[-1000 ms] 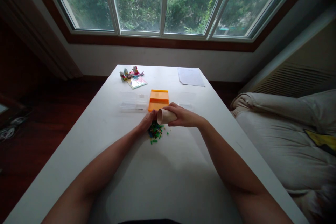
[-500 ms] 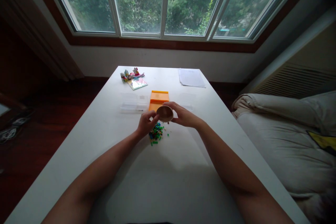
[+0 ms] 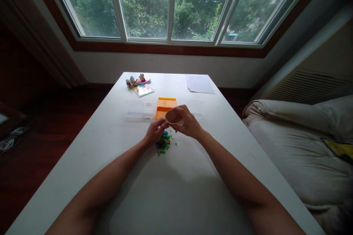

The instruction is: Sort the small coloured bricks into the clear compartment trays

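A paper cup is tilted so that its round mouth faces me, above the middle of the table. My right hand is wrapped around its right side. At the cup's lower left edge, my left hand has its fingers closed against it. Just below the hands lies a heap of small toy bricks, mostly green and blue, with a few strewn to its right. An orange plastic tray lies behind the cup, its near part partly hidden by my hands.
Clear plastic boxes stand left of the orange tray. Small toy figures and a shiny card lie at the white table's far left. Paper sheets lie far right. A sofa stands to the right.
The cup has tipped, so its mouth looks flatter and more of its outer side shows. My right hand has shifted around it, and my left fingers have moved to its lower edge.
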Available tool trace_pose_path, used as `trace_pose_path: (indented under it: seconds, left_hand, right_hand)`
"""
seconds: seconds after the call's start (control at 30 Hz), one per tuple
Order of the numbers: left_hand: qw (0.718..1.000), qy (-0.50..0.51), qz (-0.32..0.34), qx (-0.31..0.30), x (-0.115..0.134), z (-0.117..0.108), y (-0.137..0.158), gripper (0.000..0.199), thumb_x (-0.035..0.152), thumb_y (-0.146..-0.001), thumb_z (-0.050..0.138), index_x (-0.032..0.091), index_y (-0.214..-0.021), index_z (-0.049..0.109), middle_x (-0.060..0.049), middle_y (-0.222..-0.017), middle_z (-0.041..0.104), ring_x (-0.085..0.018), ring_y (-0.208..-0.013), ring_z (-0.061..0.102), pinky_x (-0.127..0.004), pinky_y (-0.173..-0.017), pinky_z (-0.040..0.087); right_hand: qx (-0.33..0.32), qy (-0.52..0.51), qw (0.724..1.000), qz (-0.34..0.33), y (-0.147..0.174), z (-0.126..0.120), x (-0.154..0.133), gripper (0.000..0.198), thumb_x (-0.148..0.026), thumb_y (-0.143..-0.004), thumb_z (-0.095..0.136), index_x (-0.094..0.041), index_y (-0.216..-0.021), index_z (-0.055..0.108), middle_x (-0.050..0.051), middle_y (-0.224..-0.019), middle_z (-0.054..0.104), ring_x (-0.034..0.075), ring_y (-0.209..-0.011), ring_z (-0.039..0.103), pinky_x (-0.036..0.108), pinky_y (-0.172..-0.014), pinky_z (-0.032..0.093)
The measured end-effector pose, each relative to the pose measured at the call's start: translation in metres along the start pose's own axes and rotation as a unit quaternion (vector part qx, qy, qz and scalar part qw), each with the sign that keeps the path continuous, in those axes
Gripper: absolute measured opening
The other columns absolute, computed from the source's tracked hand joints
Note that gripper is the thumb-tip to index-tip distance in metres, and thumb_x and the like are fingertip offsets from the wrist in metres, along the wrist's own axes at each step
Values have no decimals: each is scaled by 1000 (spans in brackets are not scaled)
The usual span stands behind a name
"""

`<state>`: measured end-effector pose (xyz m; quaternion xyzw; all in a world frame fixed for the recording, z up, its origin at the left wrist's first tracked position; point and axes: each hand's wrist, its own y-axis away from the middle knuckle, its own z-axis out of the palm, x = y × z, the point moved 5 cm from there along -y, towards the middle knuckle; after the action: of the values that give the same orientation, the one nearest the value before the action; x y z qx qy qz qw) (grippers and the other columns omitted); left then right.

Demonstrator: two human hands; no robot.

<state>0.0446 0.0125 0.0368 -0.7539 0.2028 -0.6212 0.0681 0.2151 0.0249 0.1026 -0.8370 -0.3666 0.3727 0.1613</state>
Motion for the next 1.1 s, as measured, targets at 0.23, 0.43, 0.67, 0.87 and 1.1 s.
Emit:
trace_pose_path:
  seconds: [0.23,0.43,0.67,0.87,1.1]
  left_hand:
    - [969,-236,29,68,1,-16,-3,21,33,-95,51,23,-94,68,-8,-103,64,-26,-104,56,-42,-98,43]
    - [908,-400,38,121,-9,-27,-3,15,25,-88,57,23,-99,68,-10,-126,59,-31,-127,45,-50,-114,31]
    - [892,-438,-4,115,-29,-33,-8,25,27,-84,61,23,-108,67,-13,-139,53,-35,-136,40,-57,-118,22]
    - [895,-436,-21,92,-40,-34,-8,31,32,-86,60,22,-115,65,-13,-139,56,-34,-130,47,-58,-118,20]
    - [891,-445,1,92,-33,-43,-8,35,31,-88,57,22,-121,63,-13,-135,57,-32,-128,50,-55,-119,20]
  right_hand:
    - [173,26,982,65,1,-16,44,37,-35,-87,64,-25,-119,50,12,-128,54,28,-122,53,49,-101,49]
    - [216,58,963,149,5,-11,82,35,-39,-87,60,-24,-116,51,12,-129,53,26,-116,56,43,-89,55]
    - [192,93,964,156,8,-1,93,44,-31,-82,60,-23,-124,51,12,-128,56,27,-121,54,48,-100,50]
    - [180,69,970,148,10,8,99,55,-30,-82,61,-23,-135,46,12,-134,56,28,-122,55,49,-98,52]
    - [193,82,959,189,29,4,98,60,-39,-87,56,-21,-141,38,14,-132,56,26,-111,61,45,-88,55]
